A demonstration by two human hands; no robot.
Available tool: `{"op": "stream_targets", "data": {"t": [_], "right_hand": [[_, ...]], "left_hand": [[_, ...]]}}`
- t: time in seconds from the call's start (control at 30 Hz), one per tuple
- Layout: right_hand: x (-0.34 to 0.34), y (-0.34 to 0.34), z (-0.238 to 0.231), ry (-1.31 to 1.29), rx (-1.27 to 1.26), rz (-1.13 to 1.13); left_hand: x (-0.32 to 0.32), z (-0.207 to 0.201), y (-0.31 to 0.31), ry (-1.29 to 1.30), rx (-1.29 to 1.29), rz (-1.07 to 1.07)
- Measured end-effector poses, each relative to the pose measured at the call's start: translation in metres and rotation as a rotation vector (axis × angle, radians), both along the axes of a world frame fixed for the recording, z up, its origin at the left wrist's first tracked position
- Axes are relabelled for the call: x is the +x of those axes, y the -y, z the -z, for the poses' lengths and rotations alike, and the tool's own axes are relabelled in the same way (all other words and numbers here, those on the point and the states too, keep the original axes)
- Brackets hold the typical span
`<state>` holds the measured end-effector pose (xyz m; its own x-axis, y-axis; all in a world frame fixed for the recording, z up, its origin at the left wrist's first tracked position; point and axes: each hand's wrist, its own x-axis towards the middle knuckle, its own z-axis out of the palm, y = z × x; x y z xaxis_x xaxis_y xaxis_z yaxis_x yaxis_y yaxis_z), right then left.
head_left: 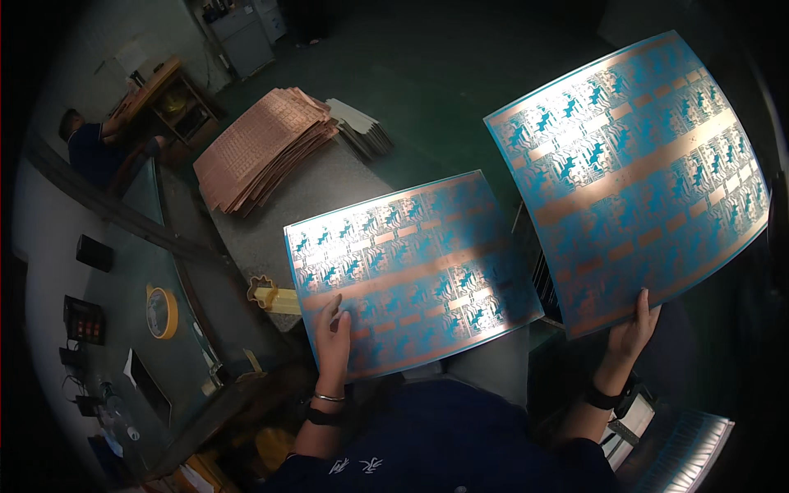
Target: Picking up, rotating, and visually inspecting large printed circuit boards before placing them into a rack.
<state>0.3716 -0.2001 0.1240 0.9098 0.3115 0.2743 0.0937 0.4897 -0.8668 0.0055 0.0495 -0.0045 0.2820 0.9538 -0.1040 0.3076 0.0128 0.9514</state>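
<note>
My right hand (pixel 631 330) grips the lower edge of a large, thin circuit board panel (pixel 637 193), blue with copper-coloured tracks. Its thumb lies on the front face, and the other fingers are mostly hidden. This panel is raised and slightly bowed at the right. A second, similar panel (pixel 411 275) lies flatter in front of me, tilted in view. Over its lower left part is my left hand (pixel 333 338), fingers partly stretched and apart, at its surface. Whether it presses on the panel cannot be made out.
A grey table (pixel 304 193) bears a stack of copper-coloured panels (pixel 263 148), with pale sheets (pixel 359 127) beside it. Left, a bench (pixel 148 271) holds a yellow tape roll (pixel 162 312). A person (pixel 89 148) sits at the far left. More panels (pixel 682 452) stand at lower right.
</note>
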Motion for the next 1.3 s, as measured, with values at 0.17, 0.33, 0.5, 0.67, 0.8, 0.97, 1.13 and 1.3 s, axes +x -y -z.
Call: {"op": "stream_targets", "data": {"t": [0.17,0.33,0.5,0.67,0.8,0.97,1.13,1.3], "right_hand": [[0.034,0.011,-0.019,0.228,-0.111,0.256],[0.048,0.002,-0.009,0.304,-0.441,0.595],[0.074,-0.031,0.035,0.405,-0.535,0.524],[0.082,-0.063,0.091,0.462,-0.79,0.527],[0.075,-0.078,0.118,0.317,-1.059,0.438],[0.074,-0.081,0.146,0.208,-1.233,0.35],[0.07,-0.082,0.157,0.245,-1.221,0.345],[0.074,-0.09,0.141,0.104,-1.122,0.274]], "left_hand": [[-0.075,0.042,0.002,-0.491,0.266,-0.316],[-0.067,0.041,0.004,-0.161,-0.154,-0.451],[-0.076,0.049,0.006,0.101,-0.335,-0.339],[-0.067,0.028,0.014,0.058,-0.14,-0.471],[-0.036,-0.018,0.023,0.052,-0.069,-0.707],[-0.054,-0.028,0.019,-0.159,0.012,-0.686],[-0.04,-0.051,0.023,-0.256,0.194,-0.774],[-0.061,-0.046,0.016,-0.199,0.219,-0.788]]}}
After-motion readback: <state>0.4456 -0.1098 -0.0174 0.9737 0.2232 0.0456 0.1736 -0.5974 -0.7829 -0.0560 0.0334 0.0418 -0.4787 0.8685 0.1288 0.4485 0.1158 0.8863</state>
